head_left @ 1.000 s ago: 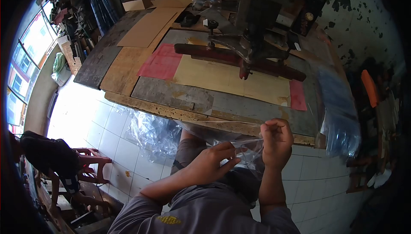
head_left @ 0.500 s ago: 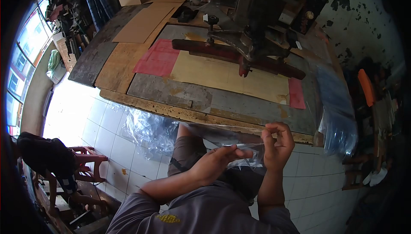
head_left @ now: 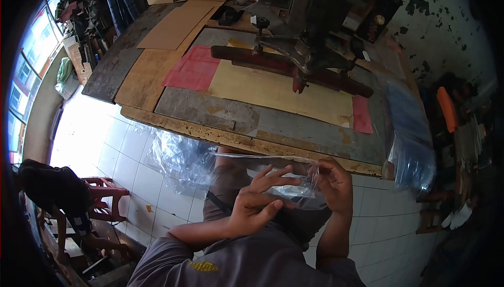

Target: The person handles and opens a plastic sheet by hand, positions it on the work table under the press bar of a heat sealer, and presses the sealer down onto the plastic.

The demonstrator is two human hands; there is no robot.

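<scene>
My right hand (head_left: 336,184) pinches a thin clear plastic sheet (head_left: 308,195) near its right end, in front of the bench edge. The sheet hangs over my lap, its pale upper edge running left from that hand. My left hand (head_left: 260,200) is beside the sheet with its fingers spread, some fingertips against or just in front of the film. Whether they touch it, I cannot tell. On the bench beyond lies a metal plate (head_left: 210,111) with a yellow sheet (head_left: 273,95) and red pieces at its ends, under a machine's dark red bar (head_left: 252,61).
Crumpled clear plastic (head_left: 178,161) hangs left of my legs. A stack of clear film (head_left: 412,140) drapes over the bench's right end. Cardboard (head_left: 176,24) lies at the back left. At far left, a person (head_left: 52,187) is near a red stool (head_left: 107,195).
My left hand has opened from a closer finger pose, its fingers now spread. My right hand has dropped slightly, and the plastic's upper edge shows more clearly stretched out to the left.
</scene>
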